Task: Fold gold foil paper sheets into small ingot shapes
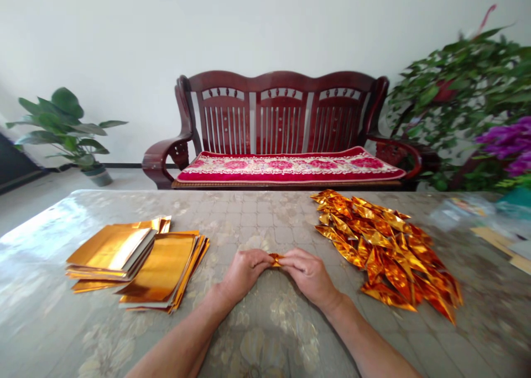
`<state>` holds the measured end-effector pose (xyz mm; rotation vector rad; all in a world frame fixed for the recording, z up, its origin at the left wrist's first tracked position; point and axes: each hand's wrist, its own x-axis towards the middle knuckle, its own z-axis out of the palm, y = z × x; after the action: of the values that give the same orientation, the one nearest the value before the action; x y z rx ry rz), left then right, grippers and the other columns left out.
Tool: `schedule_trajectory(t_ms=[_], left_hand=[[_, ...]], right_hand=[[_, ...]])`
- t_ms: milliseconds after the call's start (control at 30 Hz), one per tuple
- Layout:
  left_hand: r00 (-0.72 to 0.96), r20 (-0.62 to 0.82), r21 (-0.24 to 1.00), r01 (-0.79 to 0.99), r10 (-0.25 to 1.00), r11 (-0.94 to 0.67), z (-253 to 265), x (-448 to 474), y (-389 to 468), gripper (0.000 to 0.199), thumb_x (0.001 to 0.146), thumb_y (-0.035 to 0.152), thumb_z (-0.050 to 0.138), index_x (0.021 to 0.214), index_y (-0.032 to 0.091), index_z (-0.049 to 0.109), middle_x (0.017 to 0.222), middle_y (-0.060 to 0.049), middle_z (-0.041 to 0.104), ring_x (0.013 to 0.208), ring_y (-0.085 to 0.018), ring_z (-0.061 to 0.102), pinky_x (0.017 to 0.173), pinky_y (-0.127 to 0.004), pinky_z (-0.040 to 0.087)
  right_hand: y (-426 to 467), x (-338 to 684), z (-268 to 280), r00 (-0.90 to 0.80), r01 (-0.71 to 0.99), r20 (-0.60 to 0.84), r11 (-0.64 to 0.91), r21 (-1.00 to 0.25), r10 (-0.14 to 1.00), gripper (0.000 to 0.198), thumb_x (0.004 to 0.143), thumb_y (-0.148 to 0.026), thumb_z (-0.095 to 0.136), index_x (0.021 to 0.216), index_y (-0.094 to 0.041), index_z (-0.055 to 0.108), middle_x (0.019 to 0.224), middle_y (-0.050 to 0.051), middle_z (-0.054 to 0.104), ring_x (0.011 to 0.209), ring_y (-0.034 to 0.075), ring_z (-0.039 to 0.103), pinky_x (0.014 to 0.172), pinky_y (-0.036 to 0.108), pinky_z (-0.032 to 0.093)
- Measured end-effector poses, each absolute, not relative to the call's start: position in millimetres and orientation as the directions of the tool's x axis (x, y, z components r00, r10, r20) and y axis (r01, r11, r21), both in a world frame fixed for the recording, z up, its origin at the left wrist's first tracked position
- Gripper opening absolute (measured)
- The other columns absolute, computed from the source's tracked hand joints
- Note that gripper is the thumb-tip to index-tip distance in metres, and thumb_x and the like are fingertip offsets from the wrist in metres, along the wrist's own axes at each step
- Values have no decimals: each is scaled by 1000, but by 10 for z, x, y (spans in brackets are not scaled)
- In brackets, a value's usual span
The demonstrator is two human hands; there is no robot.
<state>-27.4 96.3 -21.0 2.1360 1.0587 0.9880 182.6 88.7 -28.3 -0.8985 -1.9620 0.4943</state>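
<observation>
Between my two hands, over the middle of the table, is a small folded piece of gold foil paper [276, 260]. My left hand [248, 268] pinches its left end and my right hand [306, 271] pinches its right end. Fingers cover most of the piece, so its full shape is hidden. To the left lie two stacks of flat gold foil sheets, a rear stack [108, 248] and a front stack [166, 264], with grey showing at some edges. On the right spreads a pile of folded gold foil pieces [381, 245] with pointed ends.
The table [249, 215] has a patterned, glossy cover. Clear plastic bags [462, 212] and a tan card [501, 248] lie at its right side. Beyond the far edge stands a dark red wooden bench [282, 118], with a potted plant [66, 126] left and leafy plants [464, 90] right.
</observation>
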Motion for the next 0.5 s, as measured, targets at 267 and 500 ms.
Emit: schedule_trajectory(t_ms=[267,500], left_hand=[[438,350,753,394,828,-527,-229,-267,946,16,91,17,61,90,22,76,87,1,76,82,-13,70,77,-20,52],[400,351,749,423,847,-510,-238,-250,958,15,91,17,61,90,22,75,88,1,76,82,-13,70,76,-19,52]], right_hand=[[868,1808,-255,-363,400,539,650,-647,760,24,90,-14,61,101,-27,77,93,3,73,84,16,69,74,25,56],[875,1813,-251,-336,425,541,637,-643,771,19,87,-14,65,97,-25,77,91,4,73,82,16,69,75,26,55]])
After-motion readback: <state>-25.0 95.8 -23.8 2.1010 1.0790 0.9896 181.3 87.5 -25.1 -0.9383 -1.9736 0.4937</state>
